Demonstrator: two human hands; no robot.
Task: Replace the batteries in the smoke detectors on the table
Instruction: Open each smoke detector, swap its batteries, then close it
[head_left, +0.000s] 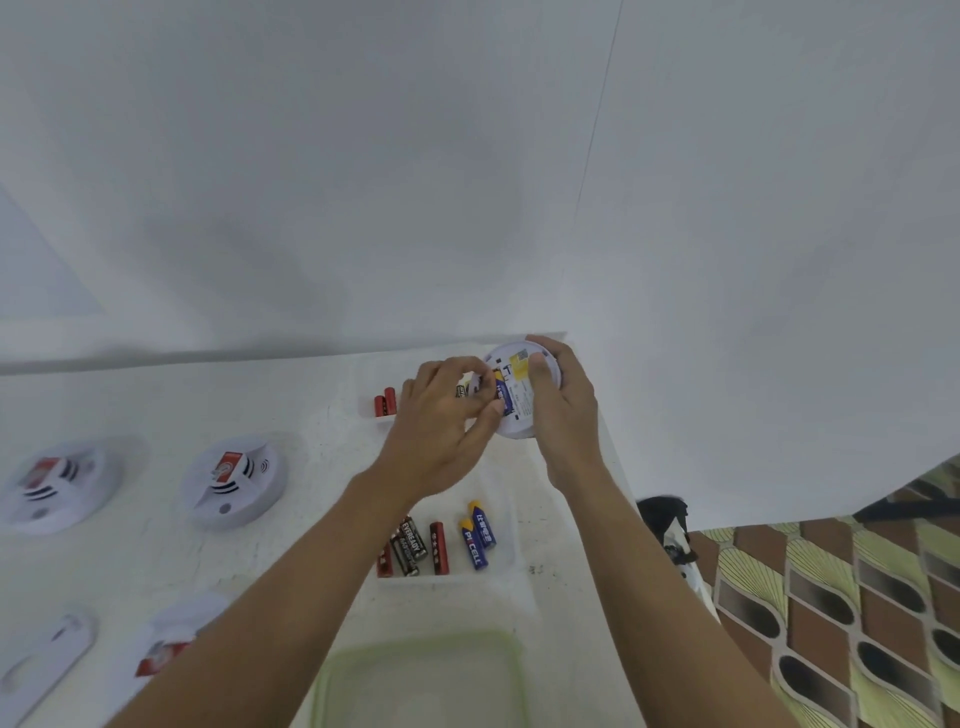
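Observation:
My right hand (563, 410) grips a round white smoke detector (519, 431), held back side up above the table's far right corner. A blue battery (504, 392) sits in its open compartment beside a yellow label. My left hand (441, 415) has its fingers curled at the compartment, pinching or pressing a battery there; which one is partly hidden. Several loose batteries, black, red and blue (475, 535), lie in a clear tray (511, 545) below my hands. Two red batteries (385, 402) lie further back.
Two white smoke detectors (236, 480) (54, 491) with red stickers lie on the white table (182, 395) at left. Two more blurred pieces (171, 639) (47, 654) lie near the front left. A green-rimmed lid (415, 680) sits at the front. Patterned floor (831, 597) lies beyond the table's right edge.

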